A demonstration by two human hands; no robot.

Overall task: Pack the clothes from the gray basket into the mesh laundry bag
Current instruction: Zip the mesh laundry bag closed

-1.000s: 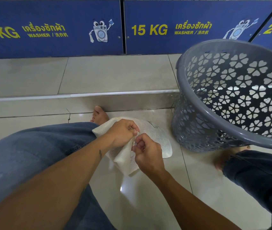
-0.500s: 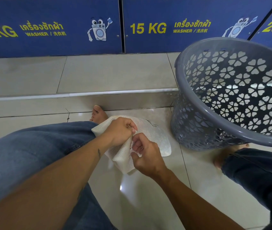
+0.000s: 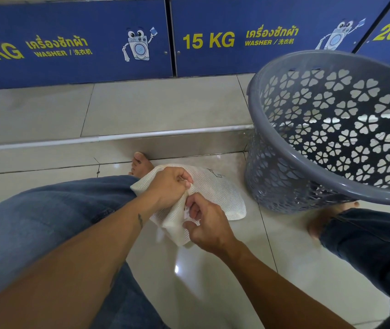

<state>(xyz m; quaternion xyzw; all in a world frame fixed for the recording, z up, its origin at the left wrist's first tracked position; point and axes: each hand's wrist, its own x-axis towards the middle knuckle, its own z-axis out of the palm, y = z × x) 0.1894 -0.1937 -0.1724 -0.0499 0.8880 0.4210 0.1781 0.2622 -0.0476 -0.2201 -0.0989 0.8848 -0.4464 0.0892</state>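
A white mesh laundry bag (image 3: 217,193) lies on the tiled floor between my knees, bulging as if filled. My left hand (image 3: 169,186) grips a bunched fold of the bag near its edge. Just below it, my right hand (image 3: 203,224) pinches a small part of the bag's edge between thumb and fingers; what it pinches is too small to tell. The gray basket (image 3: 331,129) with heart-shaped cut-outs stands tilted at the right. No clothes show in the part of its inside that I see.
A raised tiled step with a metal edge (image 3: 118,137) runs across ahead. Blue washer panels (image 3: 75,41) marked 15 KG stand behind it. My knees in jeans and my bare feet (image 3: 141,163) flank the bag.
My right hand has slid down and slightly right along the bag's edge. My left hand keeps its grip in the same place. The view has shifted a little.
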